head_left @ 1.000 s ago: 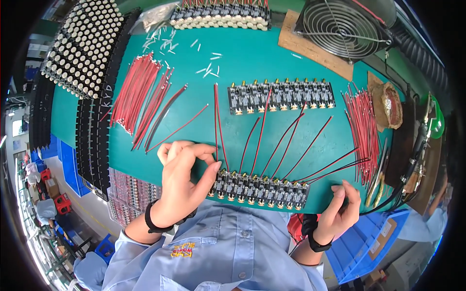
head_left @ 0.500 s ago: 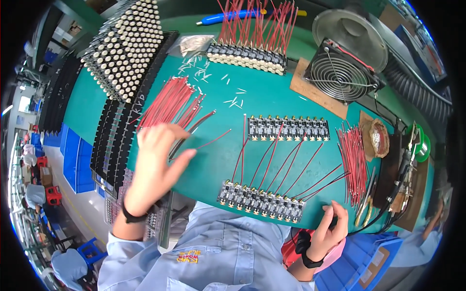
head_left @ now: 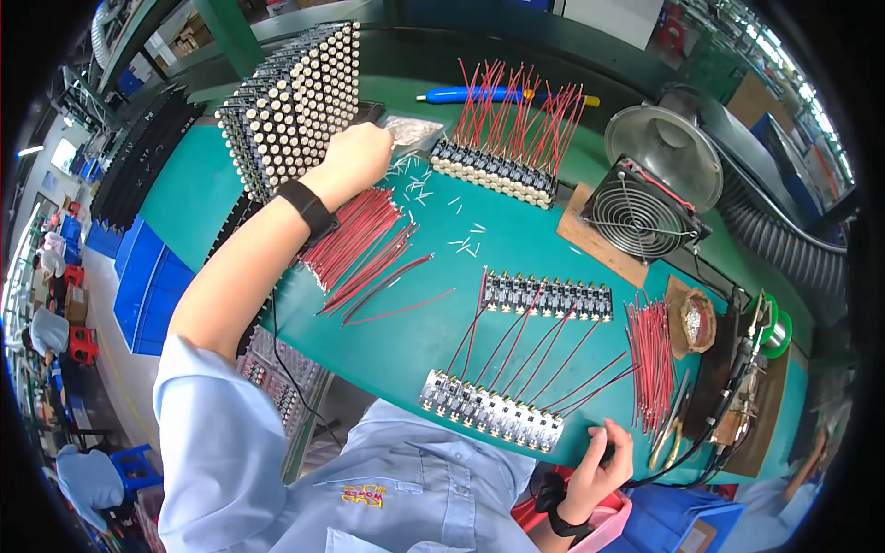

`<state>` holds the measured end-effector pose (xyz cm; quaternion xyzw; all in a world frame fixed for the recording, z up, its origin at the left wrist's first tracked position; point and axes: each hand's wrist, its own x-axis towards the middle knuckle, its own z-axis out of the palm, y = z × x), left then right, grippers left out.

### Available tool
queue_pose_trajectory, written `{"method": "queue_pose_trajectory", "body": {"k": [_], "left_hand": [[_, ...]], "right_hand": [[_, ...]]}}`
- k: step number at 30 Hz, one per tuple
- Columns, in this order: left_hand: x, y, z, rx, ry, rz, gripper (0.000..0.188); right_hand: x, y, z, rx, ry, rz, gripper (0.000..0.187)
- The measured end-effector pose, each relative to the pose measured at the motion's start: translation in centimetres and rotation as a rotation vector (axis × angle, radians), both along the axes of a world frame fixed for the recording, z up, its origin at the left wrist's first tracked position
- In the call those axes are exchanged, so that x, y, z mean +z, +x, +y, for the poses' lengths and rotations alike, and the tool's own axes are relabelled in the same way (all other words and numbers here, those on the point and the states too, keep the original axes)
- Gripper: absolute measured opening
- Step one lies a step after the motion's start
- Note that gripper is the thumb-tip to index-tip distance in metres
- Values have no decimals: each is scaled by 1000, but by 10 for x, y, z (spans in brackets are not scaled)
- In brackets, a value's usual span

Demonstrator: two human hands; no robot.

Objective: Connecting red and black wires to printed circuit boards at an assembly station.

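Note:
My left hand [head_left: 361, 157] reaches across to the far left of the bench. It is beside the tall stack of black boards with round cream-coloured parts [head_left: 300, 106] and the clear bag of small pale pieces [head_left: 412, 131]; its fingertips are hidden behind the back of the hand. My right hand [head_left: 604, 463] rests by the near bench edge, fingers loosely curled and apart, nothing visible in them. Left of it lies a near strip of small circuit boards [head_left: 493, 412]. Red and dark wires [head_left: 505, 343] stretch between this strip and a farther board strip [head_left: 548, 297].
A red wire bundle [head_left: 364, 226] lies below my left forearm, another [head_left: 651, 355] at right. Small white pieces [head_left: 466, 247] are scattered mid-bench. Behind stand wired boards [head_left: 493, 170], a blue pen-like tool [head_left: 470, 95] and a black fan [head_left: 641, 219]. Solder spool [head_left: 777, 334] sits far right.
My left hand has moved from the left wire bundle up and away to the stack and bag. My right hand stays by the near edge. The whole view has shifted.

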<state>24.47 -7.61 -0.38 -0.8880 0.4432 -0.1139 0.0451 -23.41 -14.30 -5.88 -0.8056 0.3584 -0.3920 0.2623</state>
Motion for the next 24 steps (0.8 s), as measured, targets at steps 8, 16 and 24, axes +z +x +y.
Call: {"method": "queue_pose_trajectory", "body": {"k": [8, 16, 24], "left_hand": [[-21, 4, -13, -70, 156, -143, 12], [-19, 6, -28, -73, 268, -175, 18], [-33, 18, -36, -114, 270, -321, 13]], "right_hand": [[0, 3, -1, 9, -33, 29, 10], [-1, 2, -1, 22, -58, 38, 10], [-2, 4, -3, 14, -78, 54, 10]]}}
